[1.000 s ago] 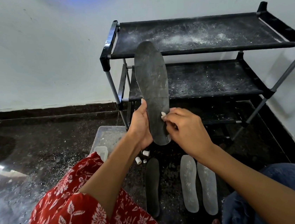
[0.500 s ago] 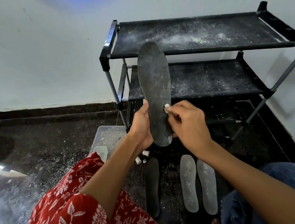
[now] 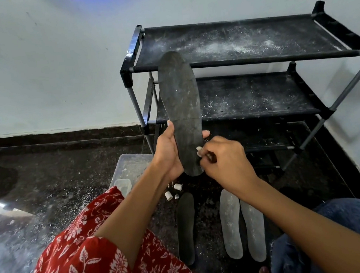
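A long dark grey insole [image 3: 181, 104] stands upright in front of the shoe rack. My left hand [image 3: 167, 153] grips its lower part, thumb on the left edge and fingertips showing past the right edge. My right hand [image 3: 224, 162] has its fingers curled and pinches a small white piece of chalk [image 3: 198, 150] against the insole's lower right edge. Most of the chalk is hidden by the fingers.
A black two-tier shoe rack [image 3: 244, 61] dusted with white powder stands against the wall. On the dark floor lie a black insole [image 3: 186, 227], two pale grey insoles [image 3: 241, 223], white chalk stubs [image 3: 173, 191] and a clear plastic box [image 3: 131, 168]. My knees fill the bottom.
My right hand with the chalk went up the insole's right edge and has come back down toward its heel. The left hand holds the insole nearly still.
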Demonstrator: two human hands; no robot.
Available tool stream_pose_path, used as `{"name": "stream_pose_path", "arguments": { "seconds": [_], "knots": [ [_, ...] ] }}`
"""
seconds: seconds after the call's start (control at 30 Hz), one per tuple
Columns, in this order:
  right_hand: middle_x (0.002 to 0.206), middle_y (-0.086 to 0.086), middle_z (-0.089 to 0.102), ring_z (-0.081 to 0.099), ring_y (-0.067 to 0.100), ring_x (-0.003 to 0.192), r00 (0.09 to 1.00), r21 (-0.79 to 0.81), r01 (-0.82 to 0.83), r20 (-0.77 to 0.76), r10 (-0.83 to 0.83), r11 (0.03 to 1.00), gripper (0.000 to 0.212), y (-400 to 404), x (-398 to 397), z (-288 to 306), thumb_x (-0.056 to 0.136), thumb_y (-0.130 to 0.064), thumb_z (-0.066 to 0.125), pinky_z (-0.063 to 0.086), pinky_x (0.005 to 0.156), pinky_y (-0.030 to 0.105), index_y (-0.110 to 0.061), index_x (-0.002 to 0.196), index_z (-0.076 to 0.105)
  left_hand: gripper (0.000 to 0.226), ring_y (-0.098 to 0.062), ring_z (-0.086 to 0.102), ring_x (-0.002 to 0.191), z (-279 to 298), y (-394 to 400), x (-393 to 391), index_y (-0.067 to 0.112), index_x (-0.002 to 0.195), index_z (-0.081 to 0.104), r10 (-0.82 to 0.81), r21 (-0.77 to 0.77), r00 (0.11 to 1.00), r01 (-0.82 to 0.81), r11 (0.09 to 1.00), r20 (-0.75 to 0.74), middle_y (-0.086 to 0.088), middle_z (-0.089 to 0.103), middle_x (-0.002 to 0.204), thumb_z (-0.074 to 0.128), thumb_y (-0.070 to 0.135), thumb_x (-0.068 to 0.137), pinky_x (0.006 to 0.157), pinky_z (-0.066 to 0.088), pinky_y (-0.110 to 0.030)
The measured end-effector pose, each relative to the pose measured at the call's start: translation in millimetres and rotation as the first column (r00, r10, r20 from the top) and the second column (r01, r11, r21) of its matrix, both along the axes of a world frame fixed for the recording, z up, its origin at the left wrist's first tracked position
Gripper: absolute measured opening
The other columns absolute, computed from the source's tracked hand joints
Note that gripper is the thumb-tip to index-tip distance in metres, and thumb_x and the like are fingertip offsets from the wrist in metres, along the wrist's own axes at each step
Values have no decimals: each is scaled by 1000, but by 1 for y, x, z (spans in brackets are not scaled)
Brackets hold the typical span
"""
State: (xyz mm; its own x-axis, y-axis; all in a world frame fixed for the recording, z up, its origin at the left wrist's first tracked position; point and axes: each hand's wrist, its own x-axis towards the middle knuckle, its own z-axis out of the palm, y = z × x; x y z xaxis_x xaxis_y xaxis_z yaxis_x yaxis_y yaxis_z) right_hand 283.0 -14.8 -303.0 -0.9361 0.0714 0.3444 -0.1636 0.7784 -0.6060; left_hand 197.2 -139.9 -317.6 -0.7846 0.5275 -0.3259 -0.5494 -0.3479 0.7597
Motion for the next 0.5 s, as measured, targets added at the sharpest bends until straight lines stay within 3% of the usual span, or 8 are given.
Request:
{"name": "stream_pose_path", "arguments": {
  "seconds": [0.13, 0.33, 0.5],
  "knots": [
    [81, 0, 69, 64, 16, 73, 974, 64, -117, 202, 102, 991, 9, -6, 6, -6, 69, -9, 67, 54, 72, 30, -14, 74, 71, 63, -43, 67, 91, 0, -2, -1, 12, 120, 55, 12, 37, 1000, -12, 999, 13, -20, 70, 105, 16, 56, 98, 79, 56, -47],
    [88, 4, 68, 65, 17, 73, 1000, -35, 14, 17, -14, 999, 9, -1, 0, -6, 72, -4, 66, 53, 70, 28, -7, 79, 72, 65, -32, 71, 85, 1, -3, -2, 9, 116, 57, 21, 40, 1000, -21, 999, 8, -20, 71, 100, 16, 56, 98, 65, 58, -38],
    [82, 0, 68, 63, 12, 71, 983, 36, -144, 123, 138, 989, 8, -6, 5, -7, 69, -6, 68, 55, 69, 30, -11, 74, 72, 63, -44, 67, 92, 1, -3, -3, 11, 119, 56, 28, 52, 999, -29, 998, 17, -20, 70, 104, 17, 57, 97, 77, 57, -47]
  ]
}}
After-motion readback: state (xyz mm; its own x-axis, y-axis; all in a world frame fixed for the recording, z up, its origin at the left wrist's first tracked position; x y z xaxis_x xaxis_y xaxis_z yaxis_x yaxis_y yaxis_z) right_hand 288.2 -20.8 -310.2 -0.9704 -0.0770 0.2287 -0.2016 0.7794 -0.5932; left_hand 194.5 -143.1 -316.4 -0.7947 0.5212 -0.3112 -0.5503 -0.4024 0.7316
